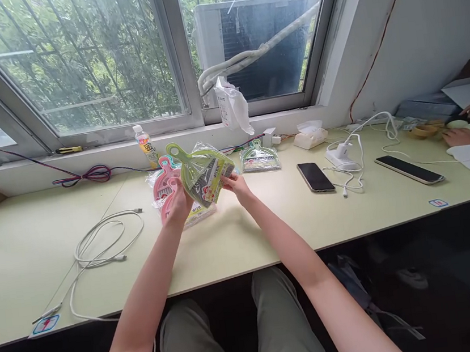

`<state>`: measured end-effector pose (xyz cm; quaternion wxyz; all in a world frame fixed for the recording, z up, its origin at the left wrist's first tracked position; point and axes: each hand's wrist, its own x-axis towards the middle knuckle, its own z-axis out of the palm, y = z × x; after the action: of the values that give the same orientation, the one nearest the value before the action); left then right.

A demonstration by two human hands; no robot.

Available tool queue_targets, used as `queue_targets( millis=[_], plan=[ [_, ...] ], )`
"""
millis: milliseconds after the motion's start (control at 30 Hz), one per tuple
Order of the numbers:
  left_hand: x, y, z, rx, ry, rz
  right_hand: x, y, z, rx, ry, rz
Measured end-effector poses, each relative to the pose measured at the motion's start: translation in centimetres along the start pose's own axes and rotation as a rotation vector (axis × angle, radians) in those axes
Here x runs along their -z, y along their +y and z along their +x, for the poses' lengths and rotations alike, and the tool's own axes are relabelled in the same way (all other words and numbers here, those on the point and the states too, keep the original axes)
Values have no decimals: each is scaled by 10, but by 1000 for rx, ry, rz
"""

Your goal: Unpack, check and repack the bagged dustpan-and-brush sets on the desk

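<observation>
A green dustpan set [203, 174] in clear plastic wrap is held tilted above the table between both hands. My left hand [181, 201] is closed on its left side, and my right hand [237, 187] pinches its lower right edge. Behind and below my left hand lie wrapped pink dustpan sets [162, 186], partly covered by the green one. Another wrapped green set [260, 158] lies flat farther back, right of my hands.
White cables [98, 244] lie coiled at left. A bottle [145, 144] stands by the window. A phone [315, 177], a charger [343, 155], a second phone [409, 169] and a tissue pack [310, 135] are at right. Another person's hands [461, 137] rest at far right.
</observation>
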<state>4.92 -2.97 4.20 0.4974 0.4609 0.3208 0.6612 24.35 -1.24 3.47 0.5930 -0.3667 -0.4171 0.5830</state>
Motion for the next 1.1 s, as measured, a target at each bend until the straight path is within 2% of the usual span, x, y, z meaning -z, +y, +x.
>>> queue_targets(
  millis=[100, 200, 300, 400, 500, 533, 600, 633, 700, 767, 833, 867, 1000, 1033, 1100],
  plan=[
    [1, 1, 6, 95, 164, -121, 0, -2, 2, 6, -17, -29],
    [1, 6, 9, 7, 339, -144, -6, -2, 0, 35, -55, -57],
    [0, 13, 8, -107, 478, -70, -10, -4, -3, 69, -133, -92],
    [1, 25, 3, -218, 572, 110, -6, -10, -3, 93, -147, -96],
    [8, 40, -4, -468, 744, 456, 2, -18, -2, 118, -174, -137],
    [12, 45, -5, -555, 767, 598, 5, -20, -2, 120, -198, -165],
    [19, 54, -6, -618, 686, 826, 7, -22, -3, 112, -260, -226],
    [23, 57, -5, -562, 594, 877, 8, -22, -4, 105, -289, -252],
    [31, 60, 0, -337, 406, 841, 6, -21, -6, 90, -326, -286],
    [36, 62, 5, -129, 270, 727, 3, -20, -8, 82, -331, -290],
    [39, 64, 8, -45, 200, 639, 2, -20, -8, 77, -310, -286],
    [40, 67, 9, -54, 217, 611, 2, -21, -8, 76, -296, -285],
    [43, 87, 2, -205, 501, 586, 7, -25, -3, 116, -215, -244],
    [45, 93, -2, -223, 528, 606, 9, -26, -2, 132, -175, -215],
    [54, 105, -12, -219, 475, 656, 14, -25, 2, 148, -85, -136]
  ],
)
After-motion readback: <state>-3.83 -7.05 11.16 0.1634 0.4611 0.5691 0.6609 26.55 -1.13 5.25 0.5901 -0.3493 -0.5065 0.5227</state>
